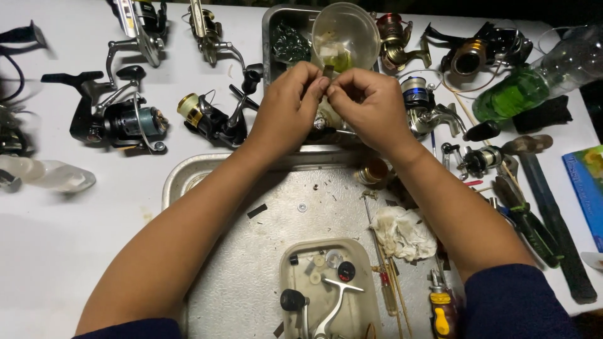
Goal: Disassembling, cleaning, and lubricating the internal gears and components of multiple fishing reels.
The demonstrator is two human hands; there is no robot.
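We see a small repair workbench for fishing gear. Spinning reels (119, 119) crowd the white table (56, 220), beside pliers (527, 223), a screwdriver (384, 279) and a metal tray (245, 276) of loose parts.

Both hands, left hand (289, 103) and right hand (370, 107), meet, fingers pinched together.

A big white tabletop (56, 232) fills almost the whole view. Bright light falls on it from above, so the white looks shiny and the things lying on it make soft grey shadows. Along the far edge, at the very top, there is only a thin dark strip, too black to see what is there. The far right corner is dark too. No walls, windows or floor can be seen from here.
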